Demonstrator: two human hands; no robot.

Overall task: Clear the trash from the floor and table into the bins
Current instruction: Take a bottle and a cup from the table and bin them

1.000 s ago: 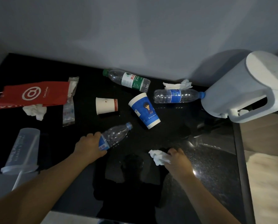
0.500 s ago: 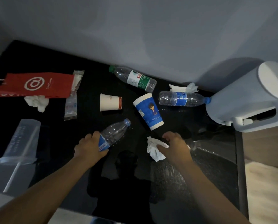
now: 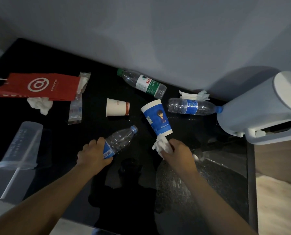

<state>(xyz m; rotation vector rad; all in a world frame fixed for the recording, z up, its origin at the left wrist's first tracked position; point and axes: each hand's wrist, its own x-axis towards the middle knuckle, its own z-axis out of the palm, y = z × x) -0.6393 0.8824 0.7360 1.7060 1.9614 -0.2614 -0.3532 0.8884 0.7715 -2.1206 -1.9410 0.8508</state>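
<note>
1. Head view: I see a black table (image 3: 83,129) set against a grey wall (image 3: 141,39), littered with trash, and both hands over its near middle.
2. The left hand (image 3: 92,154) grasps the near bottle (image 3: 120,140) around its labelled base. The bottle lies on the table with its blue cap pointing toward the far right corner.
3. The right hand (image 3: 178,153) is clenched around a crumpled tissue (image 3: 161,145). The tissue sticks out toward the far edge and reaches the near end of the blue cup (image 3: 156,116); I cannot tell whether they touch.
4. The blue cup lies on its side at the table's middle. The white cup (image 3: 116,107) lies on its side just left of it, wider end to the left.
5. The green bottle (image 3: 142,83) lies near the far edge, cap toward the left.
6. The blue bottle (image 3: 192,106) lies to the right of the blue cup, with its cap against the jug (image 3: 253,109).
7. The wall tissue (image 3: 194,95) sits between the blue bottle and the wall.
8. The white jug is at the far right corner.
9. The red bag (image 3: 38,86) lies flat toward the far left corner. The bag tissue (image 3: 39,104) sits just against its near side.
10. A wrapper (image 3: 76,107) lies at the bag's right end, running toward the near edge.
11. The clear cup (image 3: 21,145) lies on its side by the left edge. Its straw (image 3: 10,184) points toward the near left corner.
</note>
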